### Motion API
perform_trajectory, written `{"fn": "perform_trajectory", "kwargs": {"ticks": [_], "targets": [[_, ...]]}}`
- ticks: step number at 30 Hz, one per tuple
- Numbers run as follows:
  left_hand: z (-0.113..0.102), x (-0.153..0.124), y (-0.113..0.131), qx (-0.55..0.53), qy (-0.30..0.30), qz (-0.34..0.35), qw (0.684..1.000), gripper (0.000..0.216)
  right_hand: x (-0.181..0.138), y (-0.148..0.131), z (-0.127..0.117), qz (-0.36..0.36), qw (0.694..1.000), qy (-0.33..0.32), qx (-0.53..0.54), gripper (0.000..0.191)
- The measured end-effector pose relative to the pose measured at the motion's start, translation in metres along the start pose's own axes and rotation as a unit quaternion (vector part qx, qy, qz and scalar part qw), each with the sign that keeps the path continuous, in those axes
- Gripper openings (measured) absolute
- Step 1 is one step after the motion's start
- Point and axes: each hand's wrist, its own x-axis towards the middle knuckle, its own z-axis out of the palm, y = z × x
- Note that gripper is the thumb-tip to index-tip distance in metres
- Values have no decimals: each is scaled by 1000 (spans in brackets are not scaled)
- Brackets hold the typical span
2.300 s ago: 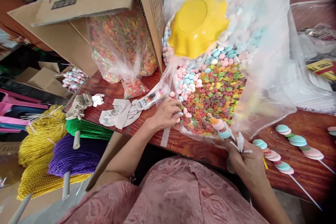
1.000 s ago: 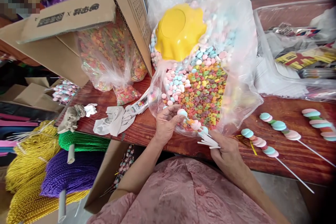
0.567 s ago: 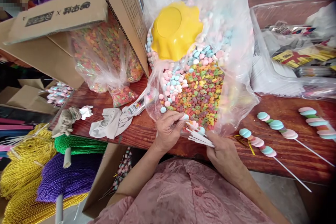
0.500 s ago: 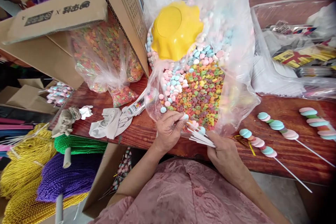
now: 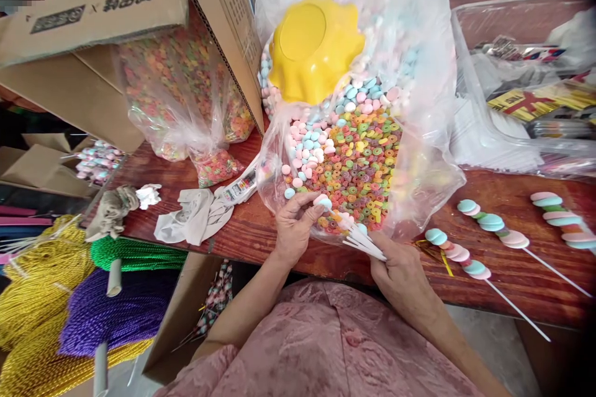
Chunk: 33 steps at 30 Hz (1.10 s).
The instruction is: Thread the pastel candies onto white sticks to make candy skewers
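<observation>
My left hand (image 5: 293, 232) pinches a pink-and-blue candy disc (image 5: 322, 201) between thumb and fingertips, just over the near edge of the candy pile. Several white sticks (image 5: 363, 240) are gripped in my right hand (image 5: 398, 270), their far ends pointing left toward my left hand. Pink and blue pieces show around the stick tips; how they are threaded is partly hidden. Ring-shaped gummies (image 5: 361, 161) and loose pastel candy discs (image 5: 310, 142) lie in an opened clear plastic bag (image 5: 421, 180) beyond both hands. Finished-looking candy skewers (image 5: 459, 253) rest on the table to the right.
An upturned yellow bowl (image 5: 302, 31) sits on the candy bag. At left stands a cardboard box (image 5: 116, 12) with bagged gummies (image 5: 162, 93). A grey cloth (image 5: 190, 217) lies on the red-brown table (image 5: 251, 226). A clear plastic bin (image 5: 503, 136) is at right; cord bundles (image 5: 116, 310) hang lower left.
My left hand's pinched disc has turned, showing pink above blue, and sits slightly further from the sticks. The sticks in my right hand have shifted slightly right and down.
</observation>
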Motion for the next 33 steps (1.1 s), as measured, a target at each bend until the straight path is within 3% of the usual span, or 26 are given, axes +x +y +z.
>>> {"fn": "perform_trajectory", "kwargs": {"ticks": [4, 9, 13, 17, 24, 33], "targets": [[-2, -1, -2, 62, -20, 83, 994, 24, -1, 3, 5, 19, 1000, -8, -16, 31], [2, -1, 6, 141, -50, 215, 965, 30, 0, 5, 7, 31, 999, -16, -2, 28], [4, -1, 9, 171, -70, 267, 946, 31, 1, 3, 5, 30, 999, -12, 35, 27], [5, -1, 11, 176, -69, 277, 942, 30, 0, -6, 0, 28, 994, 12, 102, 26], [10, 0, 16, 181, -29, 221, 958, 22, -1, -17, 4, -4, 985, 31, 169, 26], [24, -8, 20, 209, -82, 296, 929, 30, 0, -10, 5, 13, 988, 65, 140, 24]]}}
